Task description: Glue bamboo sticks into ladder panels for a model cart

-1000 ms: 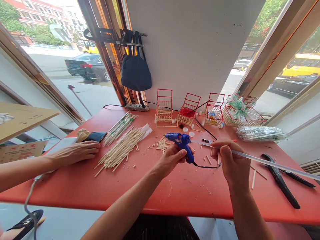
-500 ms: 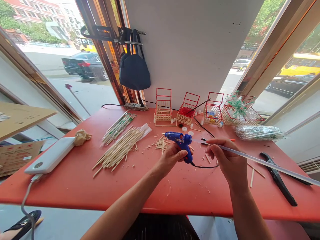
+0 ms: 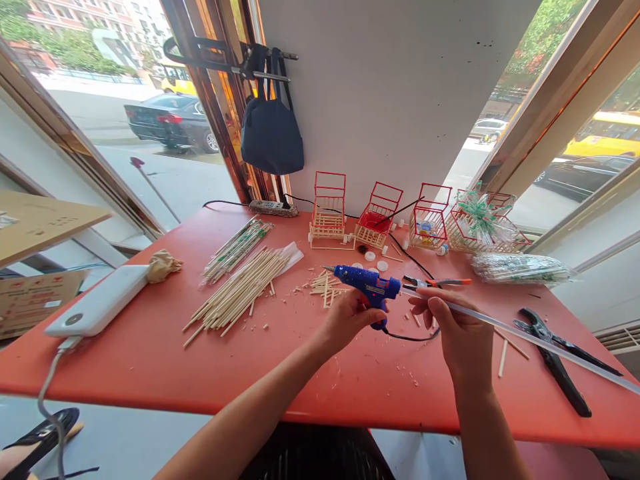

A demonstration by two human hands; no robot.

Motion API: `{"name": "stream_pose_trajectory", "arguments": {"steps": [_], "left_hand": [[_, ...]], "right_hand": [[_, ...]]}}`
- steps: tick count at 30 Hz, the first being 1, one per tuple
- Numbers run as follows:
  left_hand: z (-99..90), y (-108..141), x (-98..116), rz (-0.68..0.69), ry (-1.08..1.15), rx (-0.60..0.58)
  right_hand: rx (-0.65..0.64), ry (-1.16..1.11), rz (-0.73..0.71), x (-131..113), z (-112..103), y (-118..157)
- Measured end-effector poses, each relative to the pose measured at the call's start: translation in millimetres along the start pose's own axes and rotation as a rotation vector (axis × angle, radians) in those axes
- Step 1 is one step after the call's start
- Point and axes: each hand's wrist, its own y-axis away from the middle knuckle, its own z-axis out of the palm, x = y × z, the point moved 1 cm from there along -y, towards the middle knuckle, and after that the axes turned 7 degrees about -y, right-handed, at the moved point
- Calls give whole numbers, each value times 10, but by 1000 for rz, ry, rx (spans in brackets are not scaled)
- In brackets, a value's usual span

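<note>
In the head view a blue glue gun (image 3: 367, 283) is gripped by my left hand (image 3: 350, 317), its nozzle aimed to the left. My fingers wrap its handle, and a dark cord trails from the bottom. Between the thumb and fingers of my right hand (image 3: 457, 333) is a long translucent glue stick (image 3: 530, 335), its near end at the rear of the gun. Whether that end sits inside the gun I cannot tell. Below and left of the gun lie short cut sticks (image 3: 325, 285). Pliers with orange handles (image 3: 453, 282) rest just behind my right hand.
Long wooden sticks (image 3: 240, 290) and wrapped sticks (image 3: 237, 250) lie left. Small red-topped stick frames (image 3: 327, 217) line the back, near a power strip (image 3: 273, 208). A plastic-wrapped bundle (image 3: 520, 268) and black-handled pliers (image 3: 555, 357) lie right. A white power bank (image 3: 103, 309) sits at the left edge.
My left hand has turned the glue gun so its nozzle tilts up more and its body sits slightly further right. The right hand stays on the glue stick, a little lower.
</note>
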Motion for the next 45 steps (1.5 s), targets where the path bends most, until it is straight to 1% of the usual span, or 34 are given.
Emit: {"name": "stream_pose_trajectory", "arguments": {"steps": [3,9,14,17,24,32,38,42,45], "left_hand": [[2,23,26,-18,-36,9],[3,39,47,-22,-75,-51],[15,58,49,-18,-164,-17],[27,73,70,-23,-157,-11],[35,66,86,-53,-152,-20],[16,67,74,-73,-174,-22],[37,75,128,-96,-110,-49],[57,90,130,-105,-82,-46],[66,95,129,-95,-64,-32]], "right_hand": [[-2,-11,7,34,-13,15],[-6,-15,1,62,-16,-3],[44,59,-44,35,-21,-6],[67,90,-68,25,-12,8],[126,119,-64,64,-22,1],[102,127,-61,70,-16,-50],[90,92,-30,80,-9,-54],[124,58,-11,86,20,-44],[137,33,34,132,42,-9]]}}
